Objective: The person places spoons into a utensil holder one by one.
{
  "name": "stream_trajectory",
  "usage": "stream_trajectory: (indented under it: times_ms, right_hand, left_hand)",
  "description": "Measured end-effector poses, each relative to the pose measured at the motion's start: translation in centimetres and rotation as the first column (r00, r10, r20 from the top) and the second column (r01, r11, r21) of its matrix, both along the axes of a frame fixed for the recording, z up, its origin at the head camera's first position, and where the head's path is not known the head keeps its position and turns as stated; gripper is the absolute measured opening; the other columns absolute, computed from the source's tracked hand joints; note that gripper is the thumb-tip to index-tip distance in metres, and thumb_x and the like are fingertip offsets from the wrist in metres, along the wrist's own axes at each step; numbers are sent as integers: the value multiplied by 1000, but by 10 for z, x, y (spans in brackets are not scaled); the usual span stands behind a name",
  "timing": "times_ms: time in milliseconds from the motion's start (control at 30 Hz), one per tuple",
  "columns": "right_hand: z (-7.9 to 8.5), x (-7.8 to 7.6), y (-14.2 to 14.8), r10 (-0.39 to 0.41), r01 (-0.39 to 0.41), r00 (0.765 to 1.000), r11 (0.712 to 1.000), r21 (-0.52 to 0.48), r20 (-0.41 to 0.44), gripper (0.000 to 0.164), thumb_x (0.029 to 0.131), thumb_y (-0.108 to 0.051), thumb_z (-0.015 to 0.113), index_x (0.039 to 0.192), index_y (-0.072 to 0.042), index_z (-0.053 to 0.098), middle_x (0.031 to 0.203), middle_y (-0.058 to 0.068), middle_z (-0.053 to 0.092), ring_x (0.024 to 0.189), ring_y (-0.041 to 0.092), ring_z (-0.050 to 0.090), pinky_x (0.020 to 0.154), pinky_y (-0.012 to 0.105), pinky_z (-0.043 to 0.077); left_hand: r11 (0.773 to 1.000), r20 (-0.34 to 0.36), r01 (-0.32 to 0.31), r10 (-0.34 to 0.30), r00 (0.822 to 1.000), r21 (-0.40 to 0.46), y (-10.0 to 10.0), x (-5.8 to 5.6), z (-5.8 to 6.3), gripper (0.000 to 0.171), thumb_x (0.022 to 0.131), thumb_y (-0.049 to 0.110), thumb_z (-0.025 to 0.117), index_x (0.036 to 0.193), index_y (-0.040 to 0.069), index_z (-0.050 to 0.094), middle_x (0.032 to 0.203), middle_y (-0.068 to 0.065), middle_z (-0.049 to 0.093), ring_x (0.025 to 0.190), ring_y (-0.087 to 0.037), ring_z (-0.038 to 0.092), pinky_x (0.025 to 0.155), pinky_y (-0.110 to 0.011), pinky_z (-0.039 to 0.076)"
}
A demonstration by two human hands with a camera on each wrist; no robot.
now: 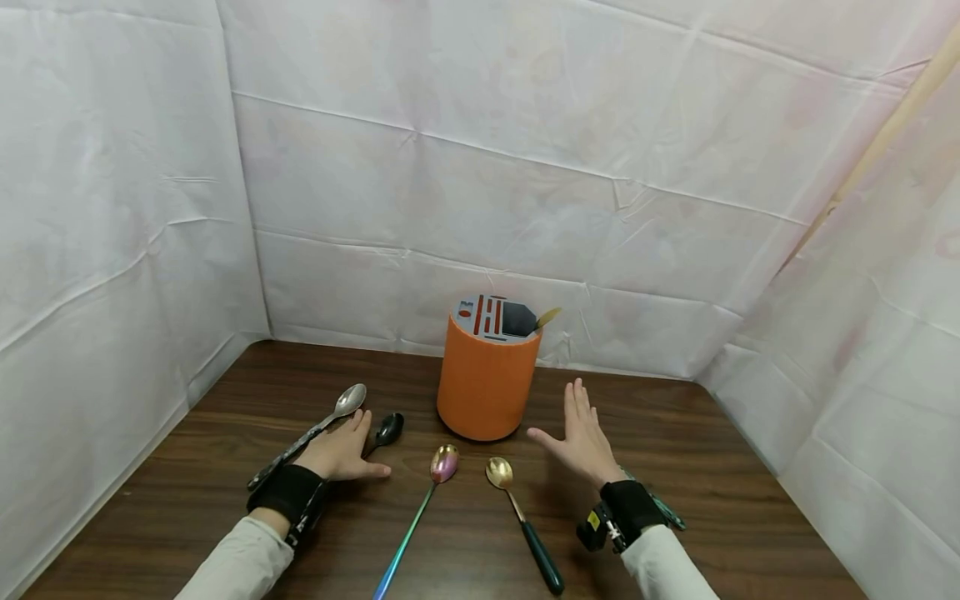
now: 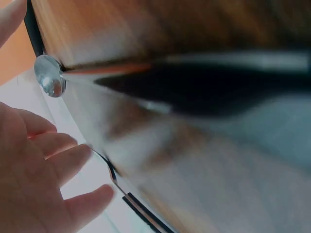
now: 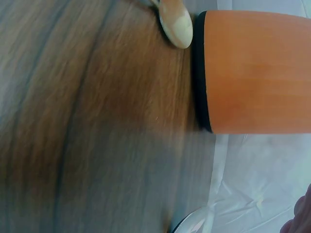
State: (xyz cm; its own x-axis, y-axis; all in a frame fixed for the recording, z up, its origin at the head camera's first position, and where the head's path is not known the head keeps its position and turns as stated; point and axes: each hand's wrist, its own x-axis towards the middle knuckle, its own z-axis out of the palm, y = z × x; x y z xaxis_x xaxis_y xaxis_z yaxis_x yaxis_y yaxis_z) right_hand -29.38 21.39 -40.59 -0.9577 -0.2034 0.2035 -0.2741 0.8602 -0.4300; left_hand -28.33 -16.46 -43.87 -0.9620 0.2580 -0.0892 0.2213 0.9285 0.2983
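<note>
Both my hands are spread, clamped on nothing: fingers straight, thumbs stuck out toward the middle of the dark brown wooden surface (image 1: pixel 465 550). Calling 12 straight ahead of me, the glossy black spoon (image 1: pixel 390 427) is basically my left hand's (image 1: pixel 339 452) neighbour. Its bowl pokes out at about 2 o'clock, and the rest goes out of sight behind the hand. Can't tell if I'm actually touching it tbh.

The silver metal spoon with the dark patterned handle (image 1: pixel 350 400) is over there too, bowl at 12 from that hand, long axis running 8 to 2. So imo either of those would be a left-side reach, the right one is way off.

My right hand (image 1: pixel 585 442) is nearer the upright orange cylinder with the grey printed top (image 1: pixel 490 383), which sits at 10 o'clock from it with a gap between. From my left it's about 2, and further.

In between, the rainbow-coloured metal spoon (image 1: pixel 443 465) lies 7 to 1, bowl at 3 from the left hand. The gold spoon with the dark green handle (image 1: pixel 529 536) lies 11 to 5, bowl between 8 and 9 from the right hand, so I'd call it the right's. Some green patterned piece (image 1: pixel 667 510) shows at 4, mostly hidden by my black wrist strap (image 1: pixel 633 505).
</note>
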Motion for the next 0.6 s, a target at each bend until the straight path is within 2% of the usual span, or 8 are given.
stream_trajectory:
  times_ms: [100,200,367,467,600]
  right_hand:
    - [-3,2,4,-5,5,1000,1000,7,9,105,79,-63,53,145,-2,-3,151,13,-10,139,29,-5,109,50,7]
    - [-5,2,7,-6,6,1000,1000,12,10,105,79,-63,53,145,-1,-2,151,14,-9,139,30,-5,109,50,7]
    - [-11,4,9,0,-1,1000,1000,26,18,105,79,-64,52,145,-1,-1,151,14,-8,139,30,-4,109,51,8]
    - [-15,5,10,1,-2,1000,1000,31,19,105,79,-64,52,145,0,0,151,15,-7,139,32,-1,108,52,9]
    - [-19,5,11,-1,0,1000,999,36,22,104,80,-63,52,145,0,2,151,16,-7,139,33,1,108,52,9]
  left_hand:
    - [1000,9,-13,13,1000,-14,0,1,-1,110,68,65,64,139,-9,23,139,-32,28,121,-47,37,89,-60,36]
    - [999,-14,-9,8,1000,-40,1,1,-1,105,68,64,65,135,-10,31,133,-31,38,117,-47,41,86,-59,38]
    - [993,-89,25,-35,995,-111,2,-1,1,69,74,45,70,114,-9,52,110,-22,51,103,-39,50,81,-51,43]
    - [990,-97,45,-58,994,-131,3,-1,4,50,77,31,71,106,-7,55,101,-19,52,94,-35,53,77,-49,45]
    - [990,-112,60,-75,991,-126,4,-1,4,32,77,23,72,91,-2,57,88,-15,53,81,-30,56,71,-45,46]
